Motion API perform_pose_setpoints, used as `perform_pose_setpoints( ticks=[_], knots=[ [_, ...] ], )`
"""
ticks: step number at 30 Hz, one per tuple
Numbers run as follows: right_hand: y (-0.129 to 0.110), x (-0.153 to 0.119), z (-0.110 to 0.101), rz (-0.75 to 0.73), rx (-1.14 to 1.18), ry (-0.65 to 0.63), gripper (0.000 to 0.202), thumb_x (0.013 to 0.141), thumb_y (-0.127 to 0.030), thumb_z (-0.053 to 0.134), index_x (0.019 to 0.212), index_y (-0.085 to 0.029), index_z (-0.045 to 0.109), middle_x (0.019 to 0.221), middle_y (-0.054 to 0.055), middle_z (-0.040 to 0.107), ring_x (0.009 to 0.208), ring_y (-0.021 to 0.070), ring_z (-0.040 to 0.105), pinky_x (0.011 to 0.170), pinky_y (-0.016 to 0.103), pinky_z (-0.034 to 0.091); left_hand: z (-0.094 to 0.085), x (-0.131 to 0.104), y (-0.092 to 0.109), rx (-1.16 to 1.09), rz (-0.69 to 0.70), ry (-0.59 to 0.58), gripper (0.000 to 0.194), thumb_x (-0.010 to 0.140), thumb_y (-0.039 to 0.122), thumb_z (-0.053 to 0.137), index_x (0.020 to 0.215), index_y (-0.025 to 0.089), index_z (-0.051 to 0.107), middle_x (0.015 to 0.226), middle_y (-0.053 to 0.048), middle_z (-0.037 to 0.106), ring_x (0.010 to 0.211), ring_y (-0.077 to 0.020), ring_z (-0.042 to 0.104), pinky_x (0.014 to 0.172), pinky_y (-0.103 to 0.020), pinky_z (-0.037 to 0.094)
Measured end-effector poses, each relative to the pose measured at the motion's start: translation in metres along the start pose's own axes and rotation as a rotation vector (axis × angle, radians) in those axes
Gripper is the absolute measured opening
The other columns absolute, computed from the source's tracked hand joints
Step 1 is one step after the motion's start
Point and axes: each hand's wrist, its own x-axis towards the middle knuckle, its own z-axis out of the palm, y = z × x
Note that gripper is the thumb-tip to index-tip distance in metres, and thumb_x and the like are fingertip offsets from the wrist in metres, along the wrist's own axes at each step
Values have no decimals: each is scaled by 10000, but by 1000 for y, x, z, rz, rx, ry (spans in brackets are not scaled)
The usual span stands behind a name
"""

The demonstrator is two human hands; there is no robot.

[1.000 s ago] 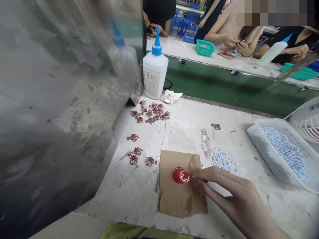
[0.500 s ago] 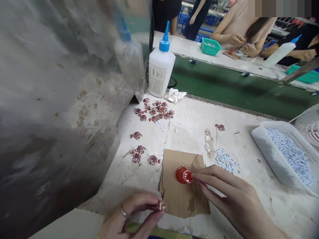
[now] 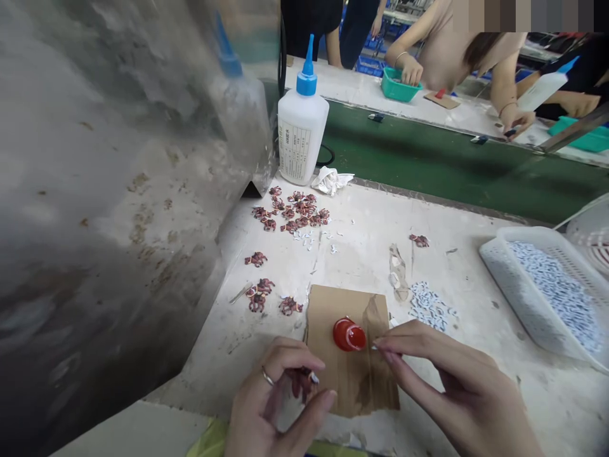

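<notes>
Fingers of my left hand pinch one small dark figure, my right hand pinches a tiny white piece beside the red cap; many loose figures lie unfinished.

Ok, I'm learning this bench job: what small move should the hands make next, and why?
Probably bring the right hand across to the left hand. The left pinches a small dark red piece and the right fingertips, seemingly pinching something tiny, sit beside the red cap on the cardboard, so joining the two looks likeliest.
</notes>
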Motion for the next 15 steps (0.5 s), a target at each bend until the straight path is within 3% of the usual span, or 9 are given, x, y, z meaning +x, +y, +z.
perform_pose_setpoints(
  ticks=[3, 5, 8, 11, 15],
  knots=[
    [-2, 2, 1, -3, 22, 5, 262, 940, -86, 675, 1102, -286, 724, 989, -5, 787, 894, 131, 773, 782, 184, 634, -3, -1, -7, 137, 50, -3, 181, 934, 156, 673, 983, 328, 697, 949, 94, 642, 850, 7, 624, 836, -1, 496],
    [-3, 2, 2, -1, 31, 5, 269, 937, -76, 674, 1104, -283, 722, 996, 0, 789, 905, 133, 774, 797, 189, 635, -9, -1, -13, 303, 145, -7, 336, 985, 146, 614, 1181, 406, 695, 1171, 103, 697, 1028, 14, 685, 958, 2, 504],
    [-4, 1, 3, -5, 39, 11, 277, 932, -62, 676, 1099, -279, 713, 988, -2, 789, 901, 130, 774, 818, 193, 635, -23, 0, -20, 492, 284, -121, 573, 1032, 106, 507, 1503, 432, 492, 1516, 38, 600, 1142, -33, 736, 1000, -51, 558],
    [-6, -1, 3, -16, 53, 12, 289, 920, -49, 684, 1099, -273, 713, 989, 6, 790, 891, 134, 775, 806, 195, 639, -31, 1, -22, 546, 315, -227, 580, 1046, 104, 472, 1561, 365, 423, 1452, -10, 664, 1171, -98, 743, 1013, -114, 571],
    [-15, 1, 4, -36, 171, -54, 349, 888, 26, 657, 1114, -234, 716, 985, 41, 782, 865, 145, 773, 731, 197, 644, -24, -3, -12, 432, 274, -34, 344, 1003, 176, 627, 1264, 392, 679, 1121, 114, 806, 959, -64, 797, 897, -43, 582]
  ],
)
